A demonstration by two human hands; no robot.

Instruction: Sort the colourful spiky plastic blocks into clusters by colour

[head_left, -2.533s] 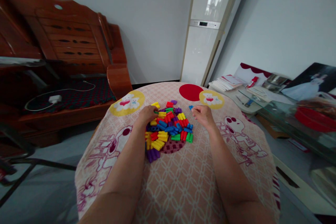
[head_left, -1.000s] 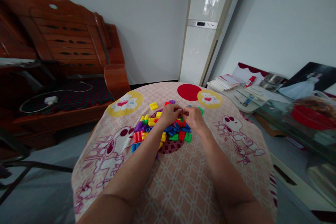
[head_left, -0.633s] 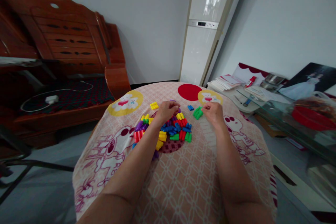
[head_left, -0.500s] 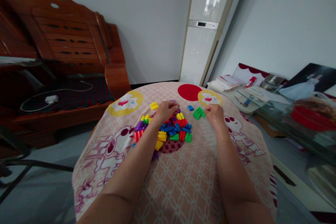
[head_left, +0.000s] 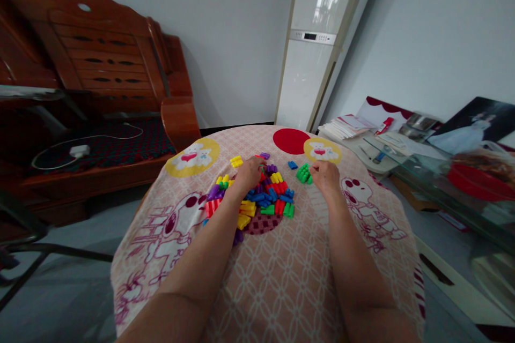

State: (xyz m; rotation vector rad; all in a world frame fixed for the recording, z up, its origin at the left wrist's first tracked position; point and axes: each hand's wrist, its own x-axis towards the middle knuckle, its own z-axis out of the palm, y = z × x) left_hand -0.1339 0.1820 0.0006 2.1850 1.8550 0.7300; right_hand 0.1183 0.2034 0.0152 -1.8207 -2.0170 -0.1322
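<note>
My left hand (head_left: 249, 172) reaches over the far side of a heap of plastic building blocks (head_left: 263, 196), its fingers bent down among them. A bit of green shows by its fingertips, but what they grip is hidden. To the right, my right hand (head_left: 326, 176) is closed in a pinch at the edge of a small cluster of green building blocks (head_left: 304, 173) set apart from the heap. The heap mixes red, yellow, blue, purple and green pieces. Beyond my left hand lie a yellow block (head_left: 236, 161) and a purple block (head_left: 264, 155); a blue block (head_left: 292, 164) sits left of the green cluster.
A patterned cloth (head_left: 281, 278) covers the round table. On the right, a glass side table (head_left: 426, 171) carries papers (head_left: 346, 126), a red bowl (head_left: 483, 179) and a photo (head_left: 477, 123). A wooden bench (head_left: 100, 64) and a white cabinet-like appliance (head_left: 306, 75) stand behind.
My left hand has shifted slightly left and lower toward the heap, uncovering purple blocks beyond it. My right hand has moved a little left, closer against the green cluster.
</note>
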